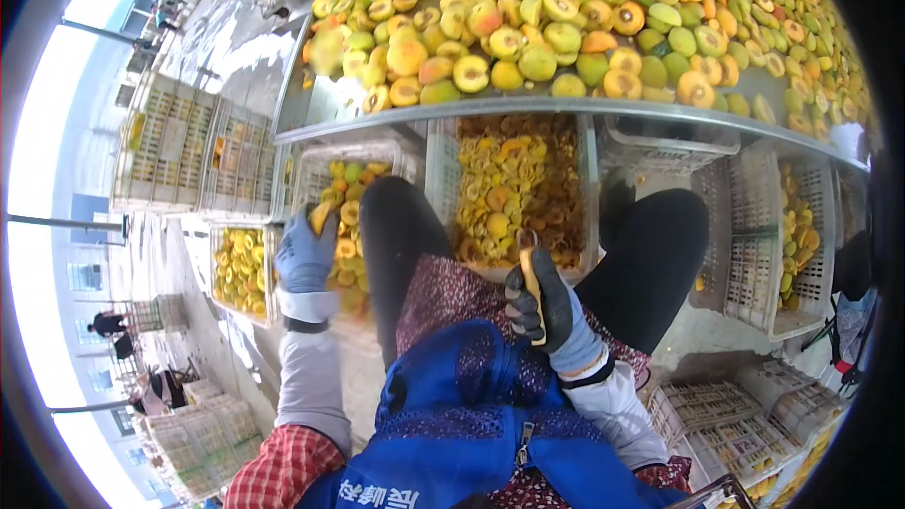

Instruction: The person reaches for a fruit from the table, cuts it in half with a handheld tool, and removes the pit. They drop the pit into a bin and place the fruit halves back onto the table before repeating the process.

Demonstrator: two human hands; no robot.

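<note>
Left hand (pixel 304 254), gloved, fingers closed around a fruit half (pixel 321 215), held over the white crate (pixel 316 165) of cut fruit beside the left knee. Right hand (pixel 542 306) fist-gripped on a yellow-handled knife (pixel 530 273), blade probably pointing up, hard to see. Table (pixel 528 106) above piled with fruit.

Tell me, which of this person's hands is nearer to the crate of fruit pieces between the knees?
The right. The right hand, gripping a yellow-handled tool, sits at the front edge of the middle crate. The left hand holds a fruit piece over the neighbouring crate, beyond the knee.
</note>
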